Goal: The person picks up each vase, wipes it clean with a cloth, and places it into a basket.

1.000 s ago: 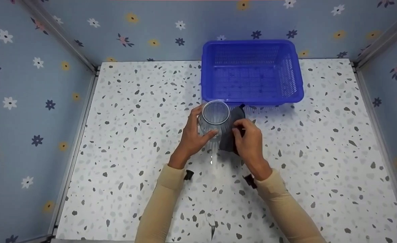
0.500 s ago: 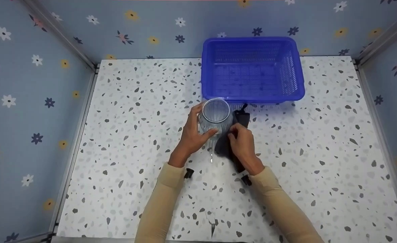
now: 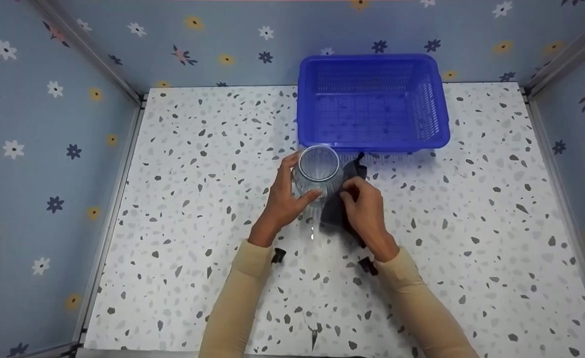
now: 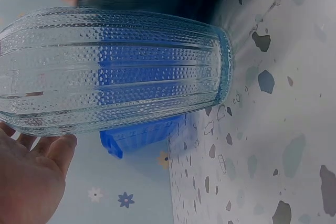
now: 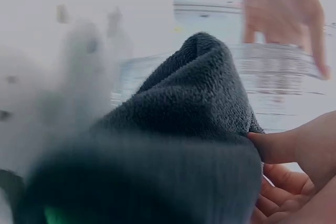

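A clear ribbed glass vase (image 3: 318,164) stands upright on the speckled tabletop, its round mouth uppermost. My left hand (image 3: 283,200) holds it from the left side, fingers behind and thumb in front. In the left wrist view the dimpled glass of the vase (image 4: 136,72) spans the middle. On the vase's right side my right hand (image 3: 367,211) pinches a dark grey cloth (image 3: 333,211). The right wrist view shows the fuzzy cloth (image 5: 199,93) folded and draped, with the thumb of the right hand (image 5: 294,150) pressed on its edge. The cloth lies close against the glass.
A blue plastic basket (image 3: 372,148) with perforated sides stands right behind the vase. Flower-patterned panels (image 3: 212,44) enclose the table at the back and both sides. Small black pieces (image 3: 278,255) show beside each wrist.
My right hand shifted left toward the vase with the cloth, then back to the right. The left hand and vase stay in place.
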Tool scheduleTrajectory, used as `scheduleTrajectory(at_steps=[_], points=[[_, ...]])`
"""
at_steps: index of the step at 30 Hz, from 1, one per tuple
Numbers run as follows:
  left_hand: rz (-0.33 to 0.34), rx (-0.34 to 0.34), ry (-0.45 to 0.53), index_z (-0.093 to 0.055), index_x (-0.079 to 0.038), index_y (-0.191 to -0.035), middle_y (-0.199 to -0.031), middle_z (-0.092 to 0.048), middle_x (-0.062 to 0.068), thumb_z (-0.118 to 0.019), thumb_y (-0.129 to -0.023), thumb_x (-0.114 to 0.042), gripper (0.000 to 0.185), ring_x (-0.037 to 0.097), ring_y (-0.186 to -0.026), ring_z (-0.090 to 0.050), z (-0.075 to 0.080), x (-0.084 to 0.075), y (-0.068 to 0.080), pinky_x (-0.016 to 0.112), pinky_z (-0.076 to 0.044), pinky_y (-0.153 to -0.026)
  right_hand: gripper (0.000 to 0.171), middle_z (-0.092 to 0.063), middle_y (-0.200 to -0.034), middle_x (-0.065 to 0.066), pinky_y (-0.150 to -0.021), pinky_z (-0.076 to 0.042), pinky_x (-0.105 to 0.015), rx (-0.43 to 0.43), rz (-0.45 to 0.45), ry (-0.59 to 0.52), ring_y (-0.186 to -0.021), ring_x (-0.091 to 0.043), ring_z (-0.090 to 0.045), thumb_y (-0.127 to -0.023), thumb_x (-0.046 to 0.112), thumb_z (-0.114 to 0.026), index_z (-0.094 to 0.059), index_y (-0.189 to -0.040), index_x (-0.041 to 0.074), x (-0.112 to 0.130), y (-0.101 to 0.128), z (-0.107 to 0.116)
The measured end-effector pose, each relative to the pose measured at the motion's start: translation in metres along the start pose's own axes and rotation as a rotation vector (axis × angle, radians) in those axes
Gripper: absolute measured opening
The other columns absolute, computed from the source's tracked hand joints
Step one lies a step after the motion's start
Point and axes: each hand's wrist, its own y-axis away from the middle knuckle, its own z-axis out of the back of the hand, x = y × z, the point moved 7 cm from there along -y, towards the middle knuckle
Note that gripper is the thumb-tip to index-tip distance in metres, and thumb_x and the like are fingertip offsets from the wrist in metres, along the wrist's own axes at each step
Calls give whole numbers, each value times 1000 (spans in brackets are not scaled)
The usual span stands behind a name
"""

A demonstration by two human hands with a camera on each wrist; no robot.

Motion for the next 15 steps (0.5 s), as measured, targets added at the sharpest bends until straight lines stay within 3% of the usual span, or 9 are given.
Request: scheduleTrajectory(at_steps=[7, 15], points=[[-23, 5, -4, -37, -4, -151, -162, -41, 16, -71, -94, -64, 90, 28, -151, -42, 1, -2, -1, 45, -43, -117, 9, -74, -98, -20, -83, -58, -49, -78, 83, -54, -93, -35, -73, -93, -10, -72, -72, -100, -5, 37, -3, 23], [-24, 4, -4, -38, -6, -151, -163, -40, 15, -82, -94, -36, 78, 28, -152, -40, 1, -3, 0, 44, -39, -120, 9, -74, -100, -21, -88, -58, -52, -102, 147, -9, -97, -38, -72, -93, -7, -74, -72, -102, -6, 63, -9, 30]])
